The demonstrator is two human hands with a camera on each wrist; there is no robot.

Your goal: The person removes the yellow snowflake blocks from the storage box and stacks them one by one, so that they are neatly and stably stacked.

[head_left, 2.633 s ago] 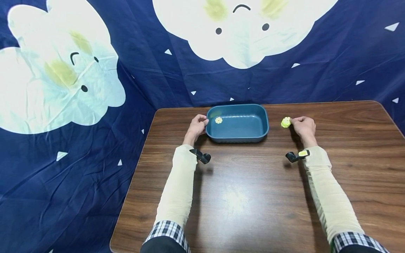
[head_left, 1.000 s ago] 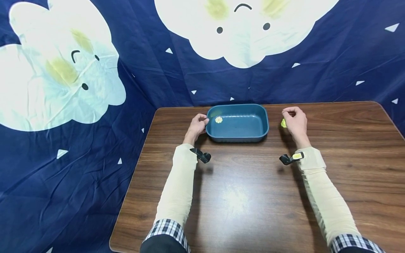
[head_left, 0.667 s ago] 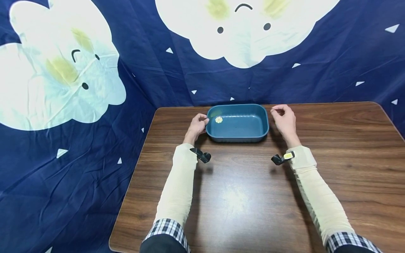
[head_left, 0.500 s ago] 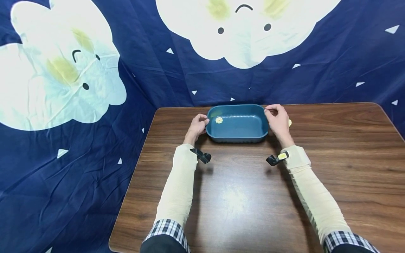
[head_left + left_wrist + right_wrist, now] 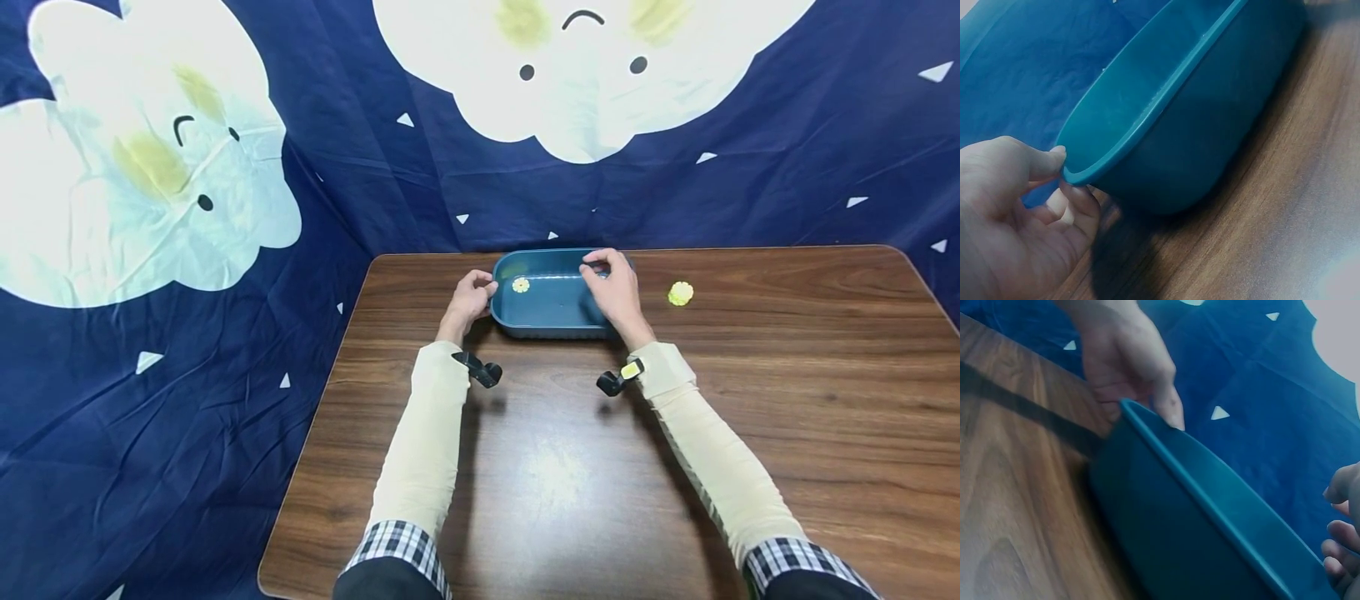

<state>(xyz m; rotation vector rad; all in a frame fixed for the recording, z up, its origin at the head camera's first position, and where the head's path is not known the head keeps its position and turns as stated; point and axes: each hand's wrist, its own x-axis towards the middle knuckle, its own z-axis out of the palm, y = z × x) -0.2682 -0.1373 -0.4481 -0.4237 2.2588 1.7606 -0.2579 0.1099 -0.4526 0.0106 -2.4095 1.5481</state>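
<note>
A dark teal rectangular tray (image 5: 558, 332) stands on the wooden table near its back edge. My left hand (image 5: 471, 298) grips its left end; in the left wrist view, the left hand (image 5: 1029, 212) has its thumb over the rim and its fingers below. A small pale yellow flower-shaped piece (image 5: 521, 285) lies in the tray's left part. Over the tray's right end hovers my right hand (image 5: 617, 292), fingers bent and thumb near the index finger. Whether it pinches something small cannot be seen, even in the right wrist view, where the right hand (image 5: 1344, 531) is cut off.
A yellow-green flower-shaped piece (image 5: 680, 293), perhaps stacked, lies on the table (image 5: 810, 400) right of the tray. Behind the table hangs a dark blue cloth (image 5: 330, 417) with white clouds. Both wrists carry small black cameras.
My right hand left the yellow-green flower piece, rose a little and moved left until over the tray. Its fingertips have spread slightly. The left hand and tray have stayed in place.
</note>
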